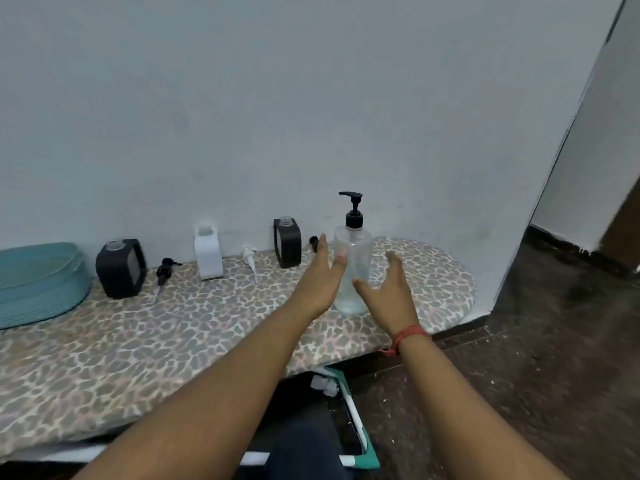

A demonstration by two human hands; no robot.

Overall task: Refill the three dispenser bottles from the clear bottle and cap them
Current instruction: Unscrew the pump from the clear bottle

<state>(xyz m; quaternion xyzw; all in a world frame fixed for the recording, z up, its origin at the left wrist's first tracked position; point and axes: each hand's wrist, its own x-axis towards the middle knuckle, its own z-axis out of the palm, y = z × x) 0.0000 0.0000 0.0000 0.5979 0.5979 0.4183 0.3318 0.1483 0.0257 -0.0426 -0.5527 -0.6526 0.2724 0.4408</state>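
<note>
Nearest the camera, two bare forearms are reaching forward over an ironing board (145,355) that is wearing a leopard-print cover. A red thread band (408,336) is circling the right wrist.

Further out, the left hand (323,278) is stretching toward the clear bottle (353,271), its fingers straight and slightly apart, the thumb lying close against the bottle's left side; whether it is actually touching cannot be told. The right hand (389,289) is hovering just beside the bottle's right side, fingers spread and relaxed, gripping nothing. The clear bottle is standing upright between the two hands near the rounded right end of the board, and it is carrying a black pump (354,209) on its neck.

Beyond the hands, along the wall, three dispenser bottles are standing uncapped with their necks open: a black one (120,268) at the left, a white one (208,252) in the middle, and another black one (287,242) just left of the clear bottle. A black pump head (164,271) is lying on the cover between the left black dispenser and the white one, a white pump head (250,259) is lying between the white dispenser and the right black one, and a further dark pump head (313,242) is peeking out behind the left hand's fingertips.

At the far left, a stack of teal mats (38,278) is resting on the board.
</note>
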